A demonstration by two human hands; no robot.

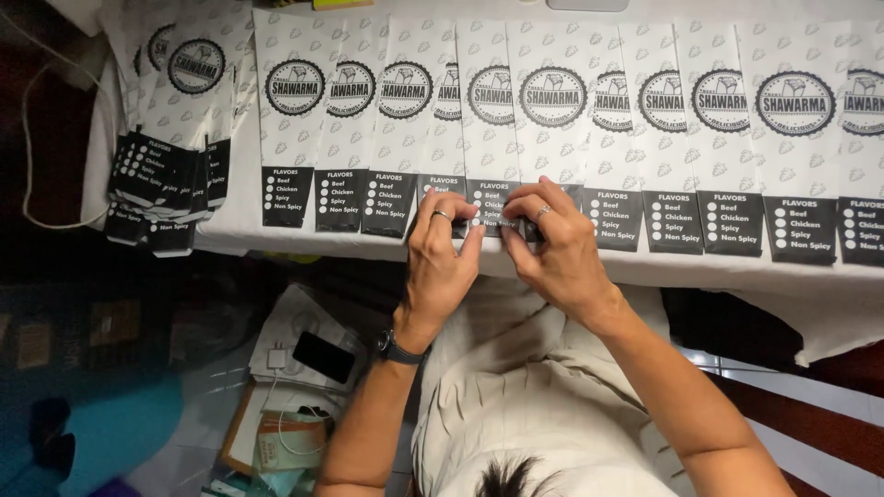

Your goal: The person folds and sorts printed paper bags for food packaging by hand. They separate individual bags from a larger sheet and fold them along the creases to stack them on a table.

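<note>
We note a white paper sleeve [491,120] with a round black emblem near its top and a black checklist panel at its bottom, lying flat on the white-covered table [645,269]. Its long axis runs 12 to 6 o'clock, with the black panel at the 6 o'clock end, close to the table edge nearest us. It sits mid-row in an overlapping row of like sleeves [663,129] that spans the table from 9 to 3 o'clock.

Both hands meet on that black panel. Our left hand [440,262] comes up from 6 o'clock, ringed finger and thumb curled and pinching at the panel's left part. Our right hand [552,248] comes in from about 4 o'clock, fingers bent and pressing the panel's right part; it also wears a ring. Whether either hand holds something small between the fingertips, we cannot tell. The sleeve thus lies at 12 o'clock from both hands, and neither hand is clearly nearer.

Outward: at 10 o'clock a loose fanned stack of the same sleeves [170,175] overhangs the table corner. Our left wrist carries a dark watch [398,349]. Below the table edge, at 7 o'clock, a black phone [323,356] rests on papers, with a white charger [275,357] beside it.
</note>
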